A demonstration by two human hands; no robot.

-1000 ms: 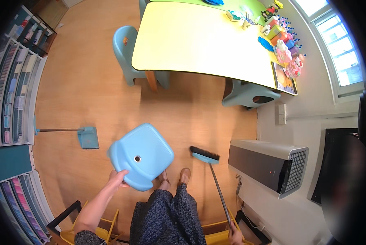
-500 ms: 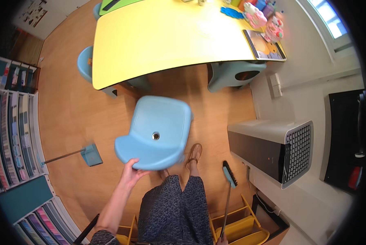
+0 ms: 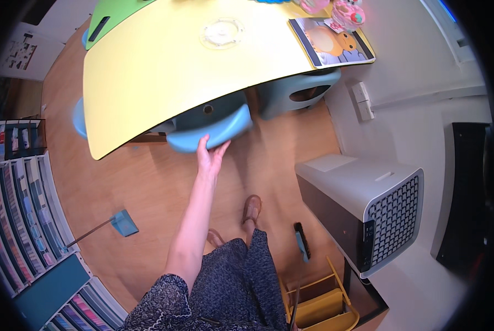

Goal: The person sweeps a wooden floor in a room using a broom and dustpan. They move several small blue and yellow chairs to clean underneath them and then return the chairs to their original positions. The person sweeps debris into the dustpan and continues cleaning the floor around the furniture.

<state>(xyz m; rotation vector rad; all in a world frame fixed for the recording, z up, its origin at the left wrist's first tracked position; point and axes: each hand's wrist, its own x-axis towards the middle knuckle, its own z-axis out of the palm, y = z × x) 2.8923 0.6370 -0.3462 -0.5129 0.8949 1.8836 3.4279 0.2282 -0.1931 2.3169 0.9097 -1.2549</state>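
Chair partly beneath a table, held at one point. The chair (image 3: pixel 208 134) is at the near edge of the table (image 3: pixel 148 83), its seat reaching under the top and its backrest outside; whether its feet touch the floor cannot be told. The left hand (image 3: pixel 209 158) grips the rim of the backrest. The right hand is out of view, so its state cannot be told. The broom (image 3: pixel 301 243) is on the table's near side, well apart from it, its handle leaving the view below.

Likely faults and causes: (a) the seat may knock the table's underside if lifted too high, being largely hidden by the top; (b) the chair may swing into the second chair (image 3: pixel 270 100), under the table's right part, since a grip at one point resists turning poorly; (c) the fingers may be pinched against the table's edge, the backrest being so near it; (d) the broom may fall away from the table if nothing steadies its handle; (e) a shoe (image 3: pixel 252 209), on the table's near side, may catch the brush on a rightward step.
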